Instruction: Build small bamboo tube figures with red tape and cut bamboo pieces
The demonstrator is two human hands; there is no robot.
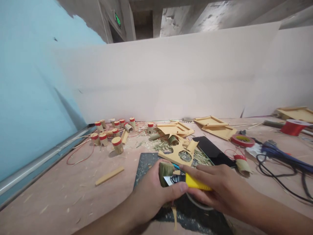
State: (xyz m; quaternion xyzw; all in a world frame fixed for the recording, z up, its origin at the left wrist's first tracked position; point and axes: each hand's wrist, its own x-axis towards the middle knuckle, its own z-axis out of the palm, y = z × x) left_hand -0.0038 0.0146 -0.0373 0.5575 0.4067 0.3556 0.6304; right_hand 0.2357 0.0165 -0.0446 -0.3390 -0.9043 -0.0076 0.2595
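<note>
A short greenish bamboo piece is held in my left hand, whose fingers wrap round it. My right hand grips a yellow utility knife. The knife's blade points left and lies against the bamboo, with my left thumb at the front of the knife. Both hands are over a dark, worn mat. Just beyond them lies a thin wooden sheet with round cut-outs, among shavings.
Several bamboo cylinders with red-rimmed tops stand at the left. A wood strip lies nearer. A black phone, red tape, red ribbon spool and dark cables are at the right. Behind rises a white panel.
</note>
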